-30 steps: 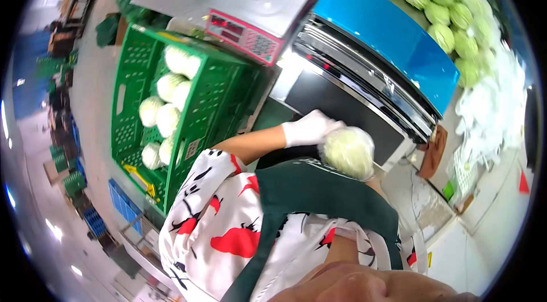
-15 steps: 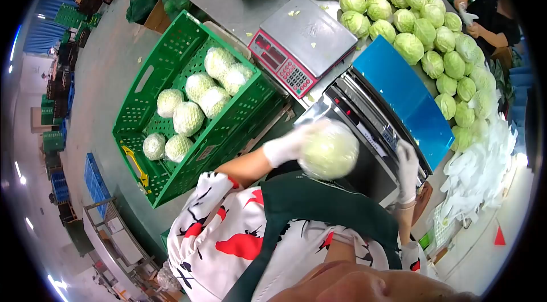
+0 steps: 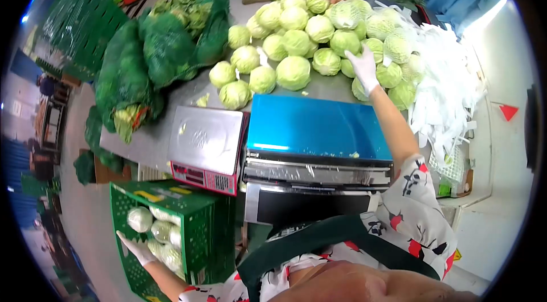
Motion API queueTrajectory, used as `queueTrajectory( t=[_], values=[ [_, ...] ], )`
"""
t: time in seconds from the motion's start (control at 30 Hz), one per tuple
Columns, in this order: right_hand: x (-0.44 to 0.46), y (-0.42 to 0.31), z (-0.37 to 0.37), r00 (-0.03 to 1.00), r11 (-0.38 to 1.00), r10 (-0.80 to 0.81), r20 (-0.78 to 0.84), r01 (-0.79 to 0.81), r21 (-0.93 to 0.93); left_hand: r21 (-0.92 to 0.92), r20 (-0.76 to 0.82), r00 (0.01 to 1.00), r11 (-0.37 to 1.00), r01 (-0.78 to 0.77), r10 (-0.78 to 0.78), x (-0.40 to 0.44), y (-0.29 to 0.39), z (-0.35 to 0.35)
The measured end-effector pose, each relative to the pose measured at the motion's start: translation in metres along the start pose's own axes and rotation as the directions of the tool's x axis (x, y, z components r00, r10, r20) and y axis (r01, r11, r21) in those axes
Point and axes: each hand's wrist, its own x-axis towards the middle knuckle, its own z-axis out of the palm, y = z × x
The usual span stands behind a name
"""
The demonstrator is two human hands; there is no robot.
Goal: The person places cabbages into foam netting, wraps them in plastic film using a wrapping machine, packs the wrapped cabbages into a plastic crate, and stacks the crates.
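Cabbage (image 3: 345, 43) reach, I reckon: my right hand (image 3: 365, 68) splayed, ungripped beyond the film wrapper (image 3: 319, 125), left hand (image 3: 137, 249) empty, left of it; needs cupping.

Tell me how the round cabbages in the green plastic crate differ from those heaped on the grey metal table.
The crate cabbages look whitish; the table cabbages look light green. Only a few crate cabbages show, while the table cabbages form a large heap. Both groups are roundish.
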Motion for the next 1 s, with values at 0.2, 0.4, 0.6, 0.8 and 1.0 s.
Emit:
queueTrajectory(
  t=[0.2,0.4,0.6,0.8,1.0],
  values=[
    [0.157,0.013,0.05,0.97,0.955,0.156,-0.185,-0.196,-0.224,0.244,0.094,0.885,0.851,-0.465,0.456,-0.004,0.003,0.051],
    [0.215,0.019,0.071,0.984,0.94,0.173,0.048,-0.151,-0.305,0.252,0.392,0.727,0.694,-0.674,0.563,-0.074,0.012,0.115],
    [0.233,0.1,0.066,0.965,0.924,-0.203,0.168,0.132,0.358,0.201,0.495,0.708,0.726,-0.657,0.503,-0.149,0.017,0.172],
    [0.009,-0.025,-0.031,0.925,0.237,-0.027,0.378,-0.362,0.902,0.001,0.782,0.486,0.779,-0.627,0.39,-0.251,-0.028,0.276],
    [-0.193,-0.063,-0.051,0.927,0.485,0.309,0.214,-0.347,0.803,-0.33,0.944,-0.208,0.779,-0.533,0.258,-0.39,-0.118,0.362]
  ],
)
